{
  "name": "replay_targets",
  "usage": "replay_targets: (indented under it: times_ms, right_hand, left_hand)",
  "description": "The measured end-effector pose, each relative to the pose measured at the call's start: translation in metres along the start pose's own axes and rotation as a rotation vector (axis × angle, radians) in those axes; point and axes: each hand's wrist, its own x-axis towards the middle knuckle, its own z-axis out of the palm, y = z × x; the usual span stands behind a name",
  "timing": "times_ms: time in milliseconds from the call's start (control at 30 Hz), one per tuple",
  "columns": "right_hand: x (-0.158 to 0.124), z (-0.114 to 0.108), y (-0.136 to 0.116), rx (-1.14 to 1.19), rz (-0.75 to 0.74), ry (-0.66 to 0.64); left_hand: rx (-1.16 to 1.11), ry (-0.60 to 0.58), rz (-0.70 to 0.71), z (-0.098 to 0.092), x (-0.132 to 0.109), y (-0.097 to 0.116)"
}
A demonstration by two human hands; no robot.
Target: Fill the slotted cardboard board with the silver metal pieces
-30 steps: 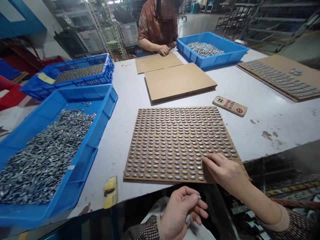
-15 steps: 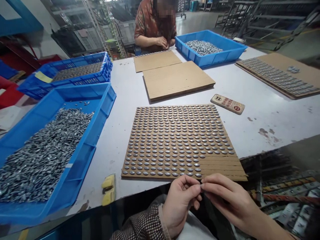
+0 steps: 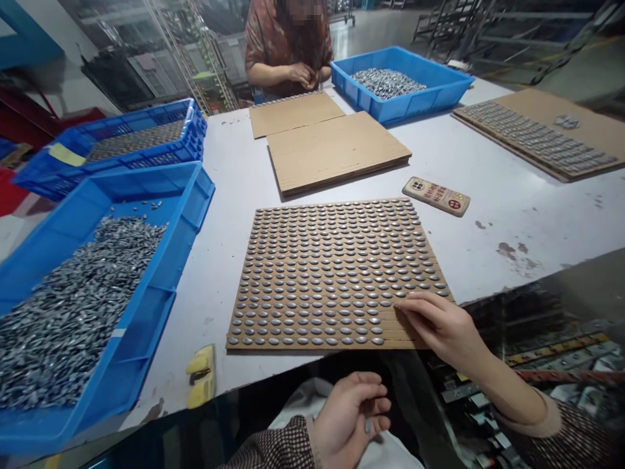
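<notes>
A cardboard sheet [image 3: 405,333] lies on the white table, bearing rows of small grey oval pieces [image 3: 303,322]. My right hand [image 3: 439,326] is over the sheet's right side, its thumb and fingers pinched at the end of a partly filled row; what they hold is hidden. Below the table's front edge my left hand [image 3: 349,417] is turned palm up with fingers loosely curled and apart, and a small grey piece [image 3: 367,425] rests against its fingers.
Blue trays [image 3: 195,215] [image 3: 390,107] hold loose pieces, left and back. A blue crate [image 3: 195,133], stacked cardboard [image 3: 336,153], a filled board [image 3: 537,140], a phone-like case [image 3: 437,195] and a yellow object [image 3: 201,376] lie around. A person [image 3: 288,52] sits opposite.
My right hand has left my left hand and moved up onto the cardboard sheet. My left hand has dropped slightly and its fingers have loosened. The view has shifted a little.
</notes>
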Motion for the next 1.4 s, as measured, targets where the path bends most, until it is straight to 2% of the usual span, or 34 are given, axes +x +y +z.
replay_targets:
  times_ms: [67, 133, 300, 533, 700, 867, 1000, 1133, 1300, 1400]
  right_hand:
    - [0.003, 0.003, 0.002, -0.069, -0.022, -0.003]
    - [0.004, 0.003, 0.002, -0.116, -0.029, -0.025]
    - [0.007, -0.002, 0.005, -0.124, -0.034, -0.122]
    - [0.012, -0.003, 0.002, -0.183, -0.067, -0.139]
    - [0.01, -0.003, 0.003, -0.262, -0.086, -0.14]
    - [0.002, -0.01, -0.026, -0.052, -0.038, -0.128]
    - [-0.004, -0.014, -0.058, 0.102, -0.072, -0.27]
    - [-0.008, -0.017, -0.067, 0.17, -0.071, -0.333]
    - [-0.015, -0.023, -0.063, 0.356, 0.015, -0.323]
    - [-0.018, -0.028, -0.064, 0.412, 0.075, -0.316]
  left_hand:
    - [-0.025, 0.08, 0.0, -0.007, 0.006, -0.006]
    - [-0.038, 0.072, 0.016, -0.01, 0.009, -0.007]
    - [-0.047, -0.042, 0.043, -0.005, 0.004, 0.0]
    - [0.006, -0.208, 0.033, 0.009, -0.009, 0.015]
    - [-0.011, -0.297, 0.097, 0.022, -0.022, 0.033]
    - [-0.088, -0.351, 0.108, 0.028, -0.026, 0.04]
    - [-0.114, -0.422, 0.141, 0.036, -0.026, 0.041]
    - [-0.089, -0.411, 0.167, 0.041, -0.026, 0.04]
    - [0.065, -0.264, 0.204, 0.038, -0.019, 0.034]
    - [0.178, -0.227, 0.231, 0.038, -0.012, 0.029]
